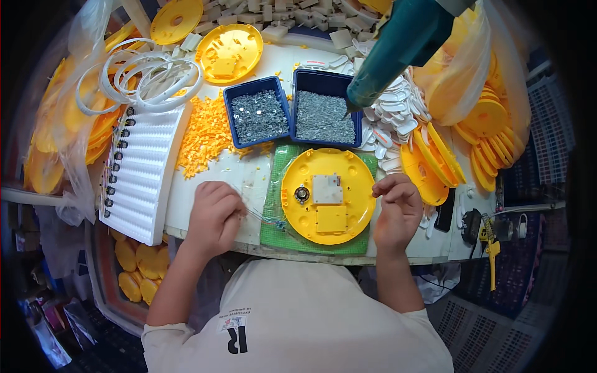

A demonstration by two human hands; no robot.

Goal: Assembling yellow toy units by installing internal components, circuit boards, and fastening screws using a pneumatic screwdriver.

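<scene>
A round yellow plastic housing (298,227) lies open side up on a green mat (272,239) in front of me. Inside it are a white box (327,189), a small round speaker (302,194) and a yellow square cover (331,219). My left hand (214,214) is closed left of the mat, with thin wires (264,217) running from its fingertips toward a tiny circuit board (280,226) at the housing's left edge. My right hand (397,208) hovers by the housing's right rim, its fingers curled in; whatever they pinch is too small to make out.
Two blue bins (234,120) of small metal parts stand behind the mat. A teal power screwdriver (392,53) hangs above the right bin. Orange-yellow pieces (202,133), a white foam tray (140,177), white rings (165,84), white plastic parts (395,102) and yellow discs (429,165) surround the work area.
</scene>
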